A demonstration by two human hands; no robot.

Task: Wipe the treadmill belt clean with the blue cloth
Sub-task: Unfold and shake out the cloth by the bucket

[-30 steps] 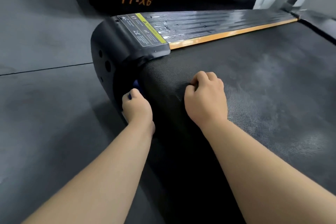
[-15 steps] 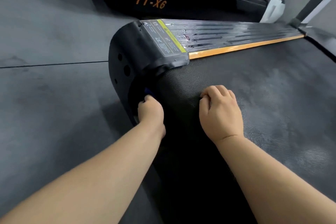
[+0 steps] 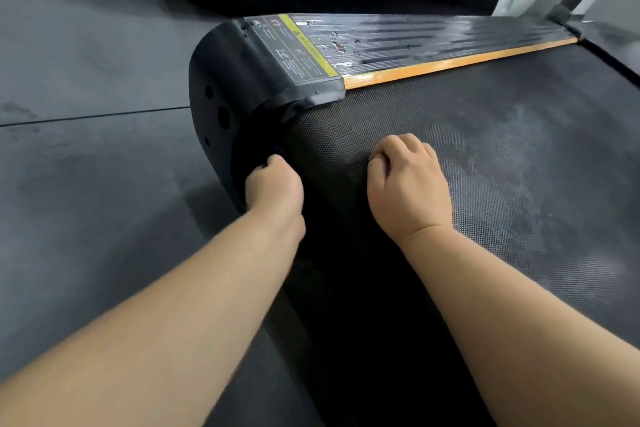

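My left hand [image 3: 275, 184] at rear roller, fingers curled tight round blue cloth [image 3: 278, 151]. Only small blue sliver shows above knuckles, wedged in gap between black end cap [image 3: 225, 87] and curved edge of treadmill belt [image 3: 485, 166]. My right hand [image 3: 407, 184] rests on belt just beside, fingers tucked under and pressed together, nothing in it that I see. Pale dusty patches on belt right of hand. Orange strip [image 3: 450, 62] borders ribbed side rail [image 3: 415, 42]; warning label [image 3: 298, 48] at its end.
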